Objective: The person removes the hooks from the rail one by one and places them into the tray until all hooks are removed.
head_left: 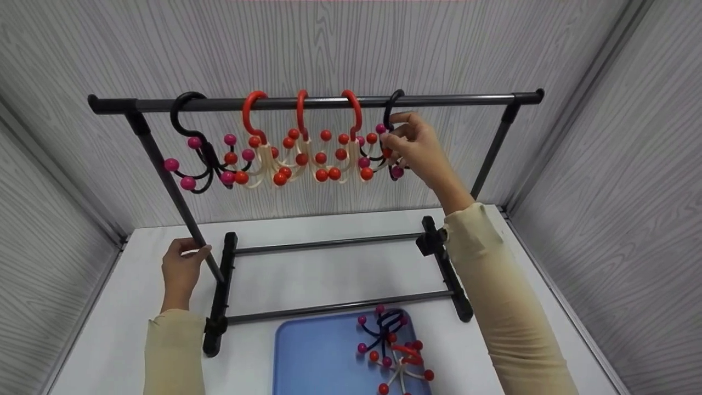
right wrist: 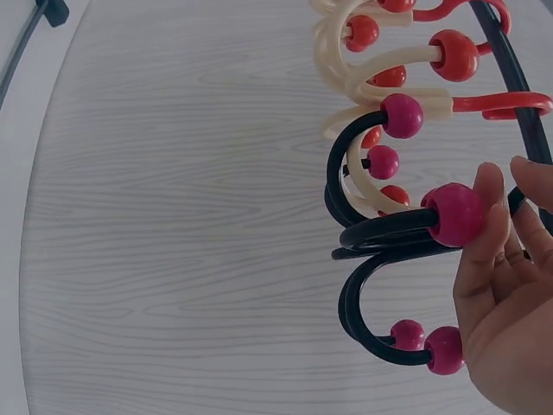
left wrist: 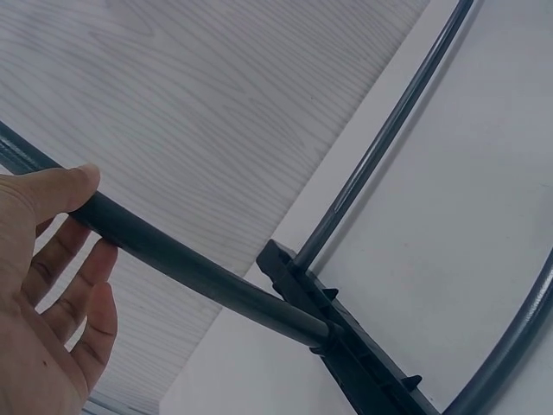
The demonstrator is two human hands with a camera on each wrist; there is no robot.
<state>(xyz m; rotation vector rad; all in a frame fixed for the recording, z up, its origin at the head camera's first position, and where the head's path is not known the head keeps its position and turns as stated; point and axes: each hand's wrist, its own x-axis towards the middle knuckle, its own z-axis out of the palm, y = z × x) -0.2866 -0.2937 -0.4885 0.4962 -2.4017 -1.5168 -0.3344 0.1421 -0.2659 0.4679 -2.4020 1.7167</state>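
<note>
My right hand (head_left: 419, 148) is up at the rack's top bar (head_left: 455, 100), its thumb and fingers pinching a black multi-arm hook hanger (head_left: 388, 108) with pink ball tips. That hanger's hook goes over the bar. In the right wrist view, its curved black arms (right wrist: 389, 229) spread beside the fingers. Lower down, my left hand (head_left: 181, 271) grips the rack's left upright pole (head_left: 175, 192) between thumb and fingertips. Three red-hooked hangers (head_left: 300, 112) with cream arms and red balls hang along the bar, and another black hanger (head_left: 210, 159) hangs at the left.
A blue tray (head_left: 318, 356) lies in front of the rack on the white table (head_left: 104, 334). On its right side rest a black hanger (head_left: 382, 333) and a red-hooked one (head_left: 403, 365). Black base bars (head_left: 340, 304) join the rack's feet. Grained panels (head_left: 620, 181) enclose the table.
</note>
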